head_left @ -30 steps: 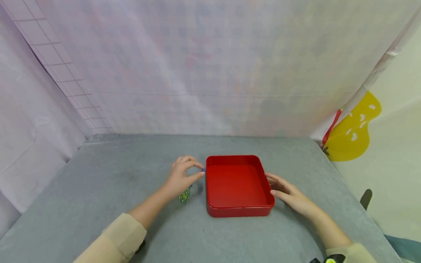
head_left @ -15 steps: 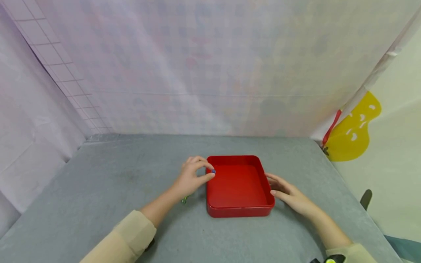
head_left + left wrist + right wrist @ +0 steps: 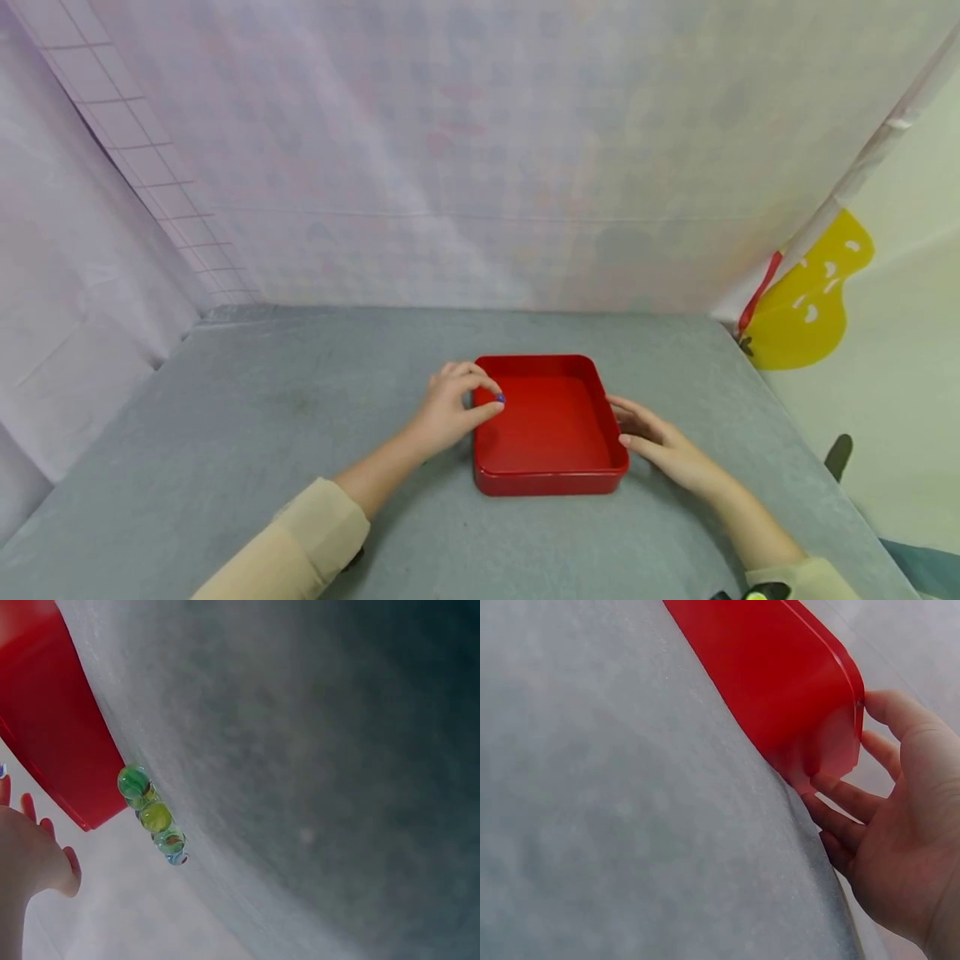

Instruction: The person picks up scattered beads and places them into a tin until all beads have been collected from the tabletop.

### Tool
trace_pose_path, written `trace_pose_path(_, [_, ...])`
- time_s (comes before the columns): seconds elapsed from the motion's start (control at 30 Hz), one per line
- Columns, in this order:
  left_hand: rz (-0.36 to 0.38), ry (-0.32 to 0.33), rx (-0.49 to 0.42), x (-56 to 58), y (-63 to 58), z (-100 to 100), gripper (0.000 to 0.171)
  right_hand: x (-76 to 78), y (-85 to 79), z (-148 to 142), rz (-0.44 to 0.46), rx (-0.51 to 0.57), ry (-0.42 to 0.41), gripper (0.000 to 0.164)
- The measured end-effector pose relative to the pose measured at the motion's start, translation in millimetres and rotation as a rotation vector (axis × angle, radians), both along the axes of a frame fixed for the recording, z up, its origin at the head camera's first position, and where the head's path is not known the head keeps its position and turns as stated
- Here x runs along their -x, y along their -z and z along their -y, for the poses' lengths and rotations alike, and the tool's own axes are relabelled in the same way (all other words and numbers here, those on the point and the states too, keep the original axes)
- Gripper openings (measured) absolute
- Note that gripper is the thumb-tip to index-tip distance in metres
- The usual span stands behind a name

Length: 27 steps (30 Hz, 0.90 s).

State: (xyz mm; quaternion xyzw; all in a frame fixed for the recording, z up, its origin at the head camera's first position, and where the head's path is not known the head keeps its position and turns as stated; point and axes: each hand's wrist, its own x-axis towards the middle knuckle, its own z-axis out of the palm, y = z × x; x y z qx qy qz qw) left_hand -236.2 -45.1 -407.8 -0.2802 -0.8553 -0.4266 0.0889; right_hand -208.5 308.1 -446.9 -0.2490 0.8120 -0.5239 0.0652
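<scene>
Over the left side of a shallow red box point(image 3: 553, 483), my left hand point(image 3: 448, 412) pinches a small blue marble point(image 3: 500, 399) between thumb and index finger. My right hand point(image 3: 667, 450) rests against the box's right side, its fingertips touching the outer wall and rim. In the right wrist view those fingers point(image 3: 847, 799) are loosely bent along the red wall. The left wrist view shows several green and yellow glass marbles point(image 3: 156, 817) on the table beside the box; the left arm hides them from the head view. No marble is visible on the box floor.
A grey tabletop point(image 3: 225, 433) lies under everything. Pale curtains point(image 3: 450, 167) hang behind and on both sides. A yellow printed shape point(image 3: 802, 317) shows on the right curtain.
My left hand has moved right, carrying the blue marble from beside the box to over its left part. The right hand and the box have stayed in place.
</scene>
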Motion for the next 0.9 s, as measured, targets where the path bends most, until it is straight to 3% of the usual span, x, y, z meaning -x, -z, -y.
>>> trace_pose_path(0.4, [0.0,0.009,0.056,-1.7,4.5,-5.5,0.012,-0.7,-0.4,-0.5,-0.003,-0.003,0.005,0.052])
trace_pose_path(0.9, [0.029,0.006,0.052,-2.1,5.9,-4.6,0.014,-0.8,0.8,-0.9,-0.009,-0.005,0.008,0.052])
